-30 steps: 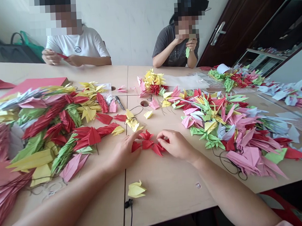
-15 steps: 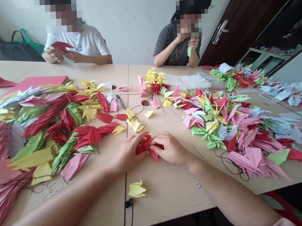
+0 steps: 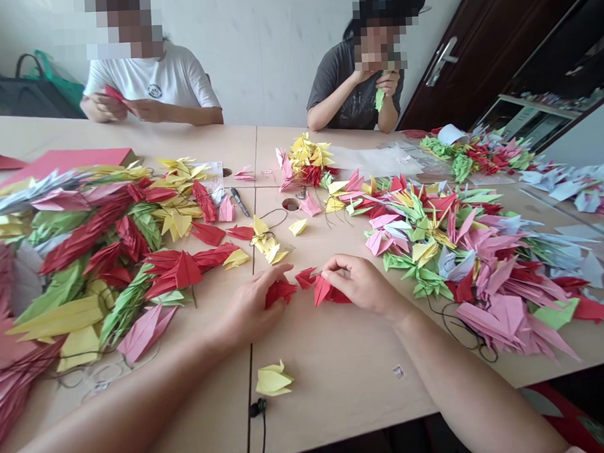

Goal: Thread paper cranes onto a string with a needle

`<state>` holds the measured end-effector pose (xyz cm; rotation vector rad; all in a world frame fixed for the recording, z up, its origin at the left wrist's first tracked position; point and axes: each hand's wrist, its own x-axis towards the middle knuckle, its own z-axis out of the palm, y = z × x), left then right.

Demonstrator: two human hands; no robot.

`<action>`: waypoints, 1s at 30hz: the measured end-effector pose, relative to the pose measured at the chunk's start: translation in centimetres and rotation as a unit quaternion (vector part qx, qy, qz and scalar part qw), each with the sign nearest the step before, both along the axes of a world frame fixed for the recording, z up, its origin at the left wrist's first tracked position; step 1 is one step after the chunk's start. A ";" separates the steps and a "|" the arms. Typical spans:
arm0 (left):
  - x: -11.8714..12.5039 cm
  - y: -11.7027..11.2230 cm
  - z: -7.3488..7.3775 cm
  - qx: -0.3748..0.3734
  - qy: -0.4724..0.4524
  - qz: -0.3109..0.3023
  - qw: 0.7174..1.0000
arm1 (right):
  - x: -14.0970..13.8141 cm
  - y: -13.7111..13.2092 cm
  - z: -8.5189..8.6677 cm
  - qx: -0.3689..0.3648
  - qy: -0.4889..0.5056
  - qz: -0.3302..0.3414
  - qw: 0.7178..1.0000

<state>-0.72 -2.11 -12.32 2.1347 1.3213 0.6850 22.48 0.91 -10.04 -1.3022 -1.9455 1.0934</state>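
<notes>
Pale table [image 3: 338, 365]; small red piece [image 3: 305, 278] between left hand [image 3: 255, 302] and right hand [image 3: 362, 280].
Right grip pinches folded red paper [image 3: 322, 291]; left cups red cluster [image 3: 281, 291], whether clasped I can't tell.

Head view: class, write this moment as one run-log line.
left hand: curled around left red paper | right hand: pinching right red paper | middle red paper: between hands

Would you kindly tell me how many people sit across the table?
2: one at picture left in a white shirt, holding red paper; one at right in a dark shirt, holding green paper.
</notes>
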 end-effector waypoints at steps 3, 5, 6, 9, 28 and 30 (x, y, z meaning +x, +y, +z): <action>-0.1 0.1 -0.2 0.014 0.017 0.004 1.000 | 0.1 0.2 -0.1 -0.025 0.030 0.011 0.999; -0.2 0.1 -0.3 0.025 0.031 0.009 0.999 | 0.2 0.4 -0.2 -0.035 0.037 0.011 0.999; -0.2 0.2 -0.3 0.030 0.040 0.011 0.999 | 0.2 0.5 -0.2 -0.037 0.037 0.009 0.999; -0.4 0.3 -0.3 0.047 0.072 0.021 0.996 | 0.5 0.5 -0.3 -0.044 0.027 0.019 0.998; -1.9 0.6 0.1 0.141 0.221 0.004 0.965 | 4.5 1.6 1.4 0.012 -0.214 0.185 0.959; -2.1 0.7 0.2 0.143 0.231 0.017 0.962 | 4.5 1.6 1.0 0.028 -0.234 0.164 0.958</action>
